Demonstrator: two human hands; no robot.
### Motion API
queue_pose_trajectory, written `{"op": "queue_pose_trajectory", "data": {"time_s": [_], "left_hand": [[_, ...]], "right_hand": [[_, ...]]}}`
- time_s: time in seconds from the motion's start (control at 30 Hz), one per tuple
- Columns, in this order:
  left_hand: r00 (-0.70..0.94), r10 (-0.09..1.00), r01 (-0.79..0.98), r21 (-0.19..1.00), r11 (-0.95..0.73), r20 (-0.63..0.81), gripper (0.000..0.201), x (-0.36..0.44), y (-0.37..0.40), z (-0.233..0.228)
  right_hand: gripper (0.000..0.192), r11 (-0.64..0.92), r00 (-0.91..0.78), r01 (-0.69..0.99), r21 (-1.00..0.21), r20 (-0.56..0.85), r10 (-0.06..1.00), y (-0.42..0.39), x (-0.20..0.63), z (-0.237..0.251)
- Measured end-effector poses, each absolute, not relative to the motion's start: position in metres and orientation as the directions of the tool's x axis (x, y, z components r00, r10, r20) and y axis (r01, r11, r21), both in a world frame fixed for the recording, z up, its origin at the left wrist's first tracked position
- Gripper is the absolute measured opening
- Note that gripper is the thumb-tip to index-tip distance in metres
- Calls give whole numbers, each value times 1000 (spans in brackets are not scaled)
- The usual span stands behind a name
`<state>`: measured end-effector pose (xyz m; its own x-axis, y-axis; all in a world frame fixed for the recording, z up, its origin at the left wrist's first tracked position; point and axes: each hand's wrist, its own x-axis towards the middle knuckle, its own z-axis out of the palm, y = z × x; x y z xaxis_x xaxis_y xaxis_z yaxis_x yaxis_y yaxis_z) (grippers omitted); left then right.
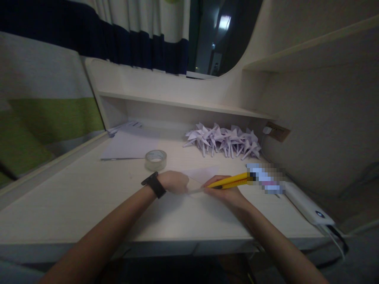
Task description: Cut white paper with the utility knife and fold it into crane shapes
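My right hand (226, 194) is closed around a yellow utility knife (233, 181), its front end directed left, low over the desk. A small piece of white paper (204, 172) lies partly beneath and between my hands. My left hand (175, 182), with a dark watch (155, 185) at the wrist, is curled at the paper's left side and appears to grip its edge; the fingertips are blurred. Just behind that hand, a roll of clear tape (154, 165) rests flat on the desk. The blade tip cannot be made out.
Folded paper pinwheels (222, 140) are heaped at the back right. A stack of white paper (130, 142) lies back left. To the right are a blurred-out phone-like item (265, 179) and a white power strip-like box (309, 205) with cables. A shelf (183, 103) overhangs the desk's back.
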<state>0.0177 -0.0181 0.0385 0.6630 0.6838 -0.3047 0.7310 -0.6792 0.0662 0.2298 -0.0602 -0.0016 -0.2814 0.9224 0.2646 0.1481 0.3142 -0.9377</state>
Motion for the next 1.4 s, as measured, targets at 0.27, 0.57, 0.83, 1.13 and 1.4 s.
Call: {"op": "queue_pose_trajectory", "data": {"time_s": [0.27, 0.57, 0.83, 1.13, 1.4], "left_hand": [[710, 634, 687, 103, -719, -307, 35, 12, -15, 37], [718, 634, 691, 183, -699, -287, 34, 7, -9, 32], [743, 626, 670, 269, -692, -238, 31, 4, -8, 27], [758, 625, 648, 323, -690, -186, 28, 1, -6, 22], [734, 641, 670, 391, -631, -224, 25, 2, -9, 26]], "right_hand": [[18, 290, -282, 140, -947, 242, 928, -63, 227, 4], [17, 306, -275, 137, -942, 260, 926, -60, 227, -2], [17, 318, -279, 148, -937, 269, 922, -59, 228, -3], [17, 335, -277, 162, -928, 283, 918, -61, 227, -1], [18, 326, -273, 154, -933, 277, 922, -60, 228, -4]]}}
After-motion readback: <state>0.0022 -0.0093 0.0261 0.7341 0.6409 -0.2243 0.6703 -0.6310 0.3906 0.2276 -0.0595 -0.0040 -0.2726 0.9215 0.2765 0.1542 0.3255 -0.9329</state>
